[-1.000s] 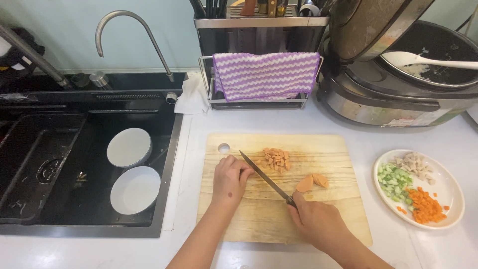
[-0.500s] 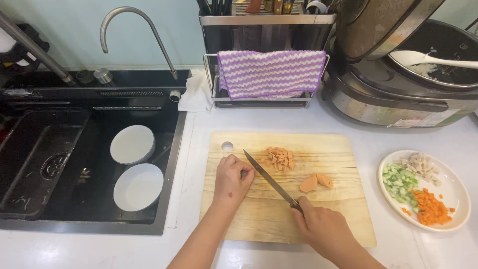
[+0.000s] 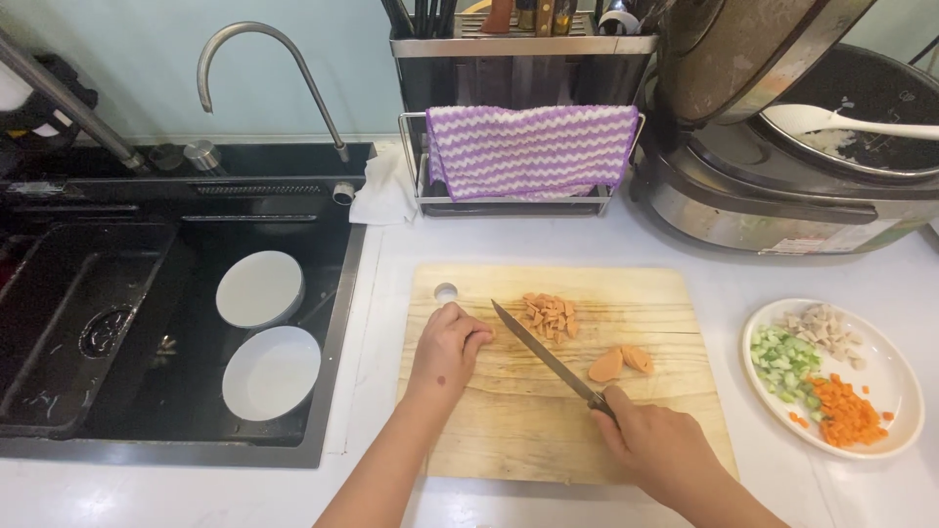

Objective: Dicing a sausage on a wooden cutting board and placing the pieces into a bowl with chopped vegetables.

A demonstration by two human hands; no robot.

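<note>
A wooden cutting board [image 3: 509, 430] lies on the white counter. My right hand [image 3: 657, 445] grips the handle of a kitchen knife [image 3: 543, 352], its blade pointing up and left over the board. A pile of small chopped sausage pieces [image 3: 550, 315] sits just right of the blade tip. Two larger sausage slices [image 3: 621, 362] lie right of the blade. My left hand [image 3: 447, 344] rests on the board's left part with fingers curled, holding nothing, close to the blade tip.
A white plate [image 3: 888, 391] with diced cucumber, carrot and pale pieces stands at the right. A black sink [image 3: 78, 323] with two white dishes [image 3: 259, 288] lies left. Behind are a rack with a purple striped cloth [image 3: 533, 149] and an open rice cooker [image 3: 802, 186].
The knife blade has shifted left, away from the two larger slices, and my left hand has curled and slid a little left. The view has tilted slightly.
</note>
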